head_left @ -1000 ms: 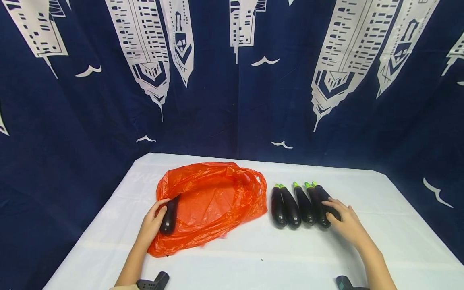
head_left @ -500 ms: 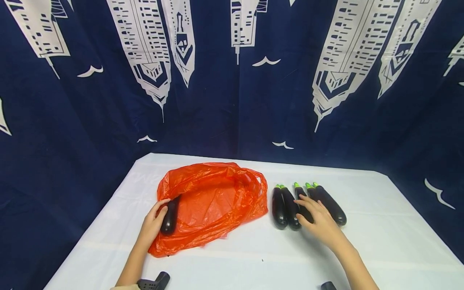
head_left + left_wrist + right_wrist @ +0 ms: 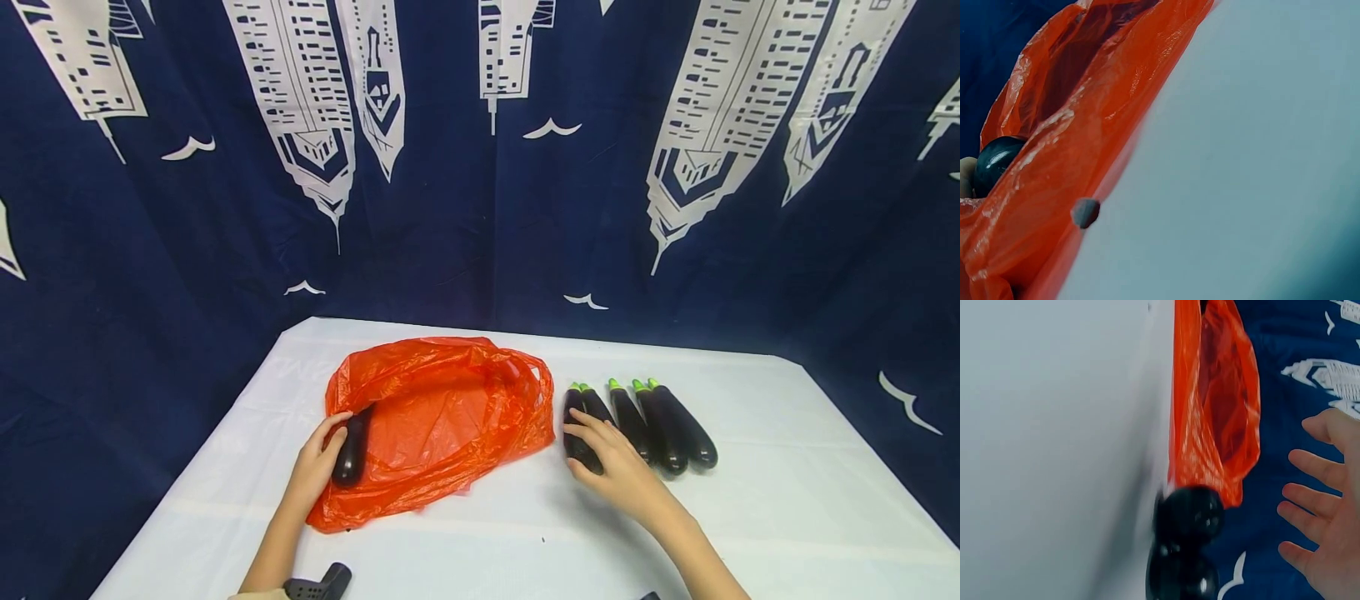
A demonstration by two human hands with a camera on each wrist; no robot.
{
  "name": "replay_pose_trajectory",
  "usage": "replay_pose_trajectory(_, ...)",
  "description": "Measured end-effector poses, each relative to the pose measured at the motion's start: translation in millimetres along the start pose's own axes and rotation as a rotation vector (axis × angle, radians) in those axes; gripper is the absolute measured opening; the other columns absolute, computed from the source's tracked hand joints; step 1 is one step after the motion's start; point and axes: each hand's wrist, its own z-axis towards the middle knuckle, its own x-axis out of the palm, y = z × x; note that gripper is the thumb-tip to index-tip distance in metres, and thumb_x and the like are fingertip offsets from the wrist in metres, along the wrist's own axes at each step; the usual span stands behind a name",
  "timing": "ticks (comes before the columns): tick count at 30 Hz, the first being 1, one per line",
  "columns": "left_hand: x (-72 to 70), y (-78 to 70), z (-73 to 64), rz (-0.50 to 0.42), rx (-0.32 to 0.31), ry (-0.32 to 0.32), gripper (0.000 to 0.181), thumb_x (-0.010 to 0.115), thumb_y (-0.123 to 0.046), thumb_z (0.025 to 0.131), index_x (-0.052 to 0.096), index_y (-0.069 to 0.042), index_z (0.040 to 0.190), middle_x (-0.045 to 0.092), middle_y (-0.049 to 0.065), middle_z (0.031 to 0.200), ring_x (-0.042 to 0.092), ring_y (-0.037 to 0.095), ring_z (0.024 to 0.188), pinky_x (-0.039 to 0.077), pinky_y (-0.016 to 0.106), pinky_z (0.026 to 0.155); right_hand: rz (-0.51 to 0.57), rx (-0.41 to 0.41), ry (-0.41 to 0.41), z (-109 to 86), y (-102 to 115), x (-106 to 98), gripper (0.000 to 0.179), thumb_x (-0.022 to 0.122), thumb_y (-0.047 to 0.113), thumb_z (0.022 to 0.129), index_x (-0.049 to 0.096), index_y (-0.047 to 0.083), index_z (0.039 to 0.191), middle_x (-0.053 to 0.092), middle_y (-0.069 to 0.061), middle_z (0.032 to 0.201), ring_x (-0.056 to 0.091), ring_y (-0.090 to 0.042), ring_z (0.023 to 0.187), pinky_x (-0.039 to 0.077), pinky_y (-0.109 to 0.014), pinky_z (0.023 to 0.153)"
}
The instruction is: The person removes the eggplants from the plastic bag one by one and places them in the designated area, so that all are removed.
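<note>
In the head view an orange-red plastic bag lies with its mouth spread open. At its left side is a dark eggplant, whose rounded end also shows in the left wrist view as a glossy eggplant. My left hand rests at the bag's left rim, thumb and index finger beside that eggplant; whether they grip it or the bag is hidden. To the right, several eggplants with green stems lie in a row. My right hand is over the leftmost ones, its fingers spread.
A white cloth covers the table, with a small dark speck near the front. Behind hangs a navy curtain printed with white buildings and birds. A wrist device is on the left wrist.
My right hand has moved left along the row, from the rightmost eggplant to the leftmost ones. The rightmost eggplants are uncovered. The left hand and the bag have stayed put.
</note>
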Motion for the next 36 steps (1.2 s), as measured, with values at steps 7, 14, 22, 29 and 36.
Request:
replay_pose_trajectory(7,0.8,0.6,1.0,-0.010,-0.012,0.010,0.044,0.037,-0.041,0.096,0.041,-0.017,0.133,0.035,0.014,0.143,0.027,0.033,0.133,0.019,0.059,0.108,0.026,-0.037,0.017,7.4,18,12,0.040,0.066,0.022,0.080,0.058,0.014,0.119,0.048,-0.010,0.135,0.043,-0.036,0.123,0.033,-0.057,0.100)
replay_pose_trajectory(14,0.2,1.5,0.5,-0.008,-0.007,0.011,0.046,0.037,-0.043,0.096,0.041,-0.016,0.133,0.034,0.015,0.143,0.027,0.034,0.134,0.019,0.059,0.107,0.069,-0.015,0.056,15.5,37,21,0.038,0.066,0.025,0.080,0.059,0.018,0.117,0.048,-0.005,0.135,0.043,-0.034,0.124,0.035,-0.056,0.100)
replay_pose_trajectory(22,0.5,2.5,1.1,-0.004,0.002,0.000,0.045,0.037,-0.042,0.096,0.042,-0.016,0.132,0.036,0.015,0.142,0.027,0.034,0.134,0.020,0.058,0.107,0.112,-0.061,0.118,25.7,59,35,0.038,0.064,0.024,0.082,0.057,0.019,0.119,0.046,-0.004,0.136,0.044,-0.031,0.125,0.036,-0.055,0.100)
replay_pose_trajectory(29,0.1,2.1,1.2,-0.006,0.020,0.005,0.045,0.037,-0.040,0.096,0.041,-0.014,0.133,0.035,0.016,0.143,0.026,0.036,0.134,0.020,0.059,0.107,0.136,-0.103,0.150,31.4,73,46,0.039,0.062,0.026,0.083,0.056,0.019,0.121,0.044,-0.003,0.139,0.043,-0.031,0.126,0.037,-0.053,0.100)
replay_pose_trajectory(36,-0.4,0.4,0.3,-0.004,0.019,0.003,0.045,0.037,-0.041,0.096,0.041,-0.015,0.133,0.035,0.016,0.142,0.027,0.035,0.133,0.020,0.059,0.107,0.144,-0.115,0.184,35.9,83,53,0.040,0.060,0.027,0.085,0.054,0.018,0.123,0.042,-0.003,0.140,0.041,-0.032,0.127,0.036,-0.054,0.101)
